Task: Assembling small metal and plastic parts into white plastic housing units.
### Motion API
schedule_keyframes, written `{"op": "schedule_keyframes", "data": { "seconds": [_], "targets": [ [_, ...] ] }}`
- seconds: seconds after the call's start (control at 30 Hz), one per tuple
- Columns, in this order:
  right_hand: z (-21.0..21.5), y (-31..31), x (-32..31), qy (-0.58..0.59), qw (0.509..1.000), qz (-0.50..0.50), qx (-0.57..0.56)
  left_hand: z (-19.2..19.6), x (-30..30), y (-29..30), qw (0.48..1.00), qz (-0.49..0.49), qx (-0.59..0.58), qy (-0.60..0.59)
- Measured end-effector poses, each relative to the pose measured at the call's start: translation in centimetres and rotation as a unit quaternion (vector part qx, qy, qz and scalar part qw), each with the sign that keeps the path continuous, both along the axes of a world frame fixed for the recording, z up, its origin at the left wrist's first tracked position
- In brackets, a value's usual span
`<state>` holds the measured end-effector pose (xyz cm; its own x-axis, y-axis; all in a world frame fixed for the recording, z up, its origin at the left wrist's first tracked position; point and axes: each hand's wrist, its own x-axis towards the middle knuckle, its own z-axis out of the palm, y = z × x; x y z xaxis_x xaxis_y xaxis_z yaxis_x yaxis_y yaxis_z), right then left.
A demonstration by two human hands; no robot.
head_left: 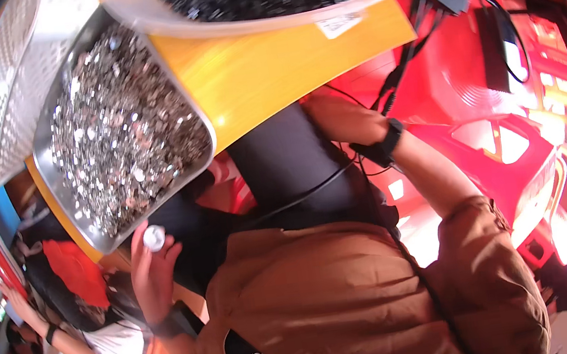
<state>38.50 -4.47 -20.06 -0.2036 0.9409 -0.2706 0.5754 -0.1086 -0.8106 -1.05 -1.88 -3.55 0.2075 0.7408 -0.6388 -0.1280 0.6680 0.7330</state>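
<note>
My left hand [150, 272] is raised beside the near corner of a metal tray [209, 140]. Its fingers curl round a small, shiny white round thing [154, 238], too blurred to name. The tray is heaped with many small silvery metal pieces [128, 126]. My right arm, with a dark watch [386, 142] on the wrist, reaches forward beside my leg. My right hand [332, 113] goes in under the edge of the yellow table [242, 88]. Its fingers are hidden there, so what it touches does not show.
A clear tub [262, 22] of small black pieces stands on the table. White perforated baskets [11, 92] are at the far left. Red plastic stools [457, 73] and black cables [399, 74] lie to the right. Another person's arm [68, 345] shows at the left.
</note>
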Motion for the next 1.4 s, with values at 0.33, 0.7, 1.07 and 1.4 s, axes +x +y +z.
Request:
{"op": "schedule_keyframes", "data": {
  "seconds": [0.33,0.7,1.07,1.4],
  "targets": [
    [15.7,-1.8,-2.6,-0.121,0.992,-0.019,0.019,-15.5,6.2,4.1,0.979,-0.164,-0.029,-0.117],
    [20.7,-1.6,-4.2,-0.232,0.972,-0.004,0.030,-21.2,11.5,9.4,0.948,-0.287,0.046,-0.132],
    [13.0,4.8,-1.6,-0.383,0.903,0.159,0.109,-28.3,14.5,24.4,0.951,-0.218,0.214,-0.052],
    [11.0,4.8,-0.7,-0.379,0.905,0.176,0.081,-33.9,17.9,25.4,0.935,-0.239,0.261,-0.004]
  ]
}}
